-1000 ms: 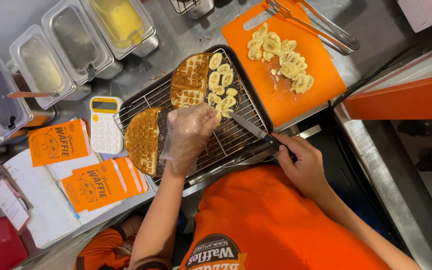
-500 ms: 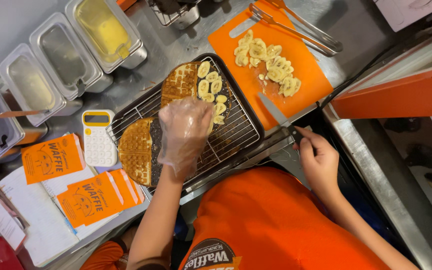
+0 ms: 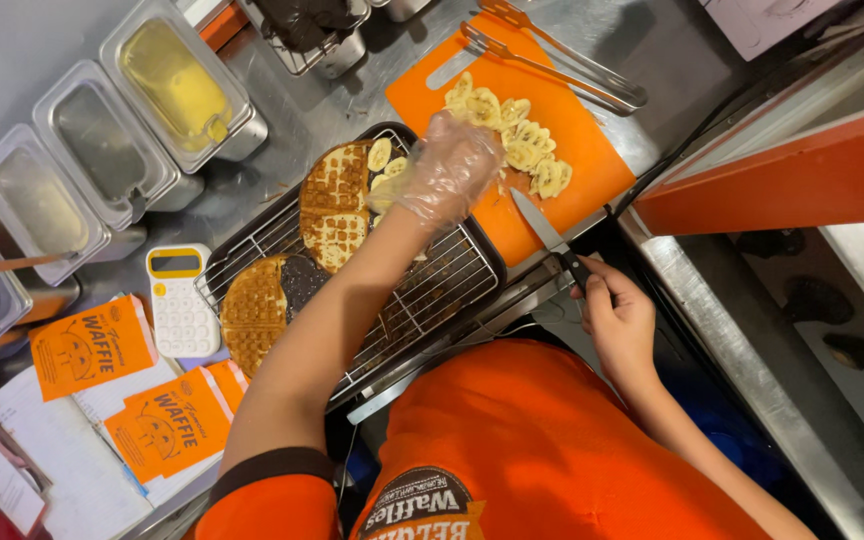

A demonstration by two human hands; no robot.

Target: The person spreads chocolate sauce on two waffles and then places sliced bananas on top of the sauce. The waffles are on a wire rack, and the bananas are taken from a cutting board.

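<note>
Reaching farther now, the gloved left hand [image 3: 449, 170] closes loosely over banana slices [image 3: 512, 145] on the orange cutting board [image 3: 552, 110], while the right hand [image 3: 620, 325] grips the knife [image 3: 552, 240]; pinch slices gently, blade parked aside.

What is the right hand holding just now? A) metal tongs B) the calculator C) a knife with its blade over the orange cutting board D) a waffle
C: the right hand grips a knife by its dark handle, blade over the orange cutting board.
</note>
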